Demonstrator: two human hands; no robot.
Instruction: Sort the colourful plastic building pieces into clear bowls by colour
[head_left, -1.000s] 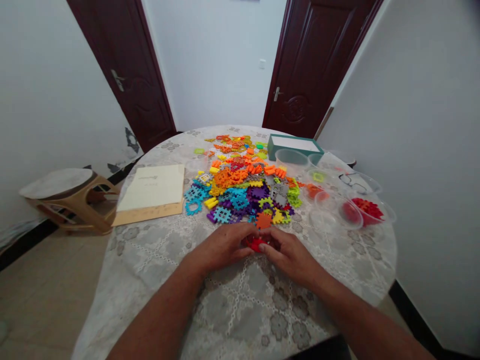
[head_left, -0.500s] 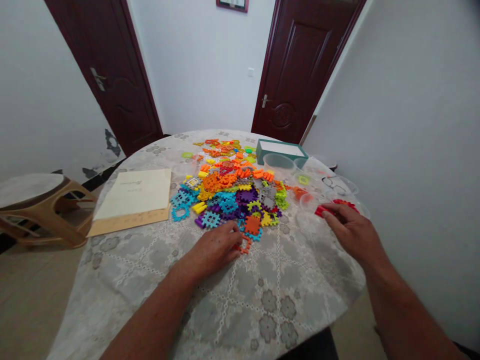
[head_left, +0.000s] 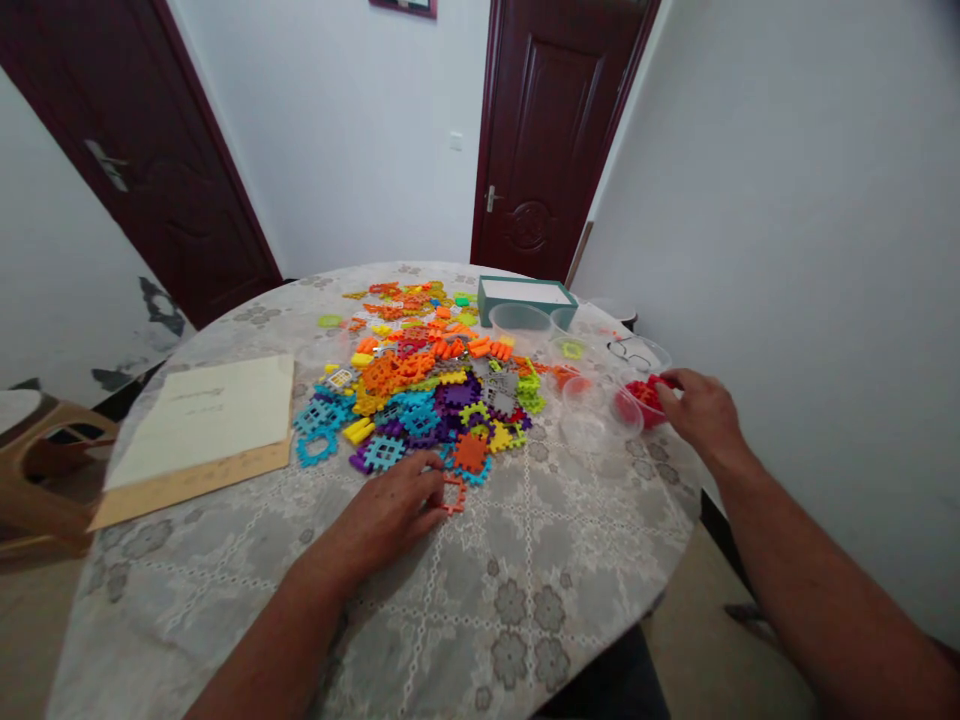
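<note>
Farther out to the right than a moment ago: right hand (head_left: 699, 415), now at a clear plastic tub (head_left: 636, 426) of red interlocking plastic pieces (head_left: 642, 397). Fingers (head_left: 670, 380) curled over the tub's edge, knuckles raised, with the fingertips out of sight among the red pieces; whether gripping a piece or just released, impossible to tell. Left hand (head_left: 394, 517) low on the lace tablecloth (head_left: 517, 600), fingers loosely bent, not clenched, and close against a small orange square frame piece (head_left: 453, 494) lying flat on the cloth just off the near edge of a heap of multicoloured plastic pieces (head_left: 427, 385). Any actual pinch on that frame likewise impossible to confirm.

Step in hand, judged from the hands alone: one hand at a single loose piece by the heap, the other at the red tub. Next move calls for fingertips under an edge of that thin frame or a firm pinch, since it lies flat against the cloth.

Partly hidden: the red tub's contents, behind the right hand and a second clear tub (head_left: 589, 418), so no count possible. Lower layers of the heap also out of sight, and the forearms cut off by the bottom of the view.
</note>
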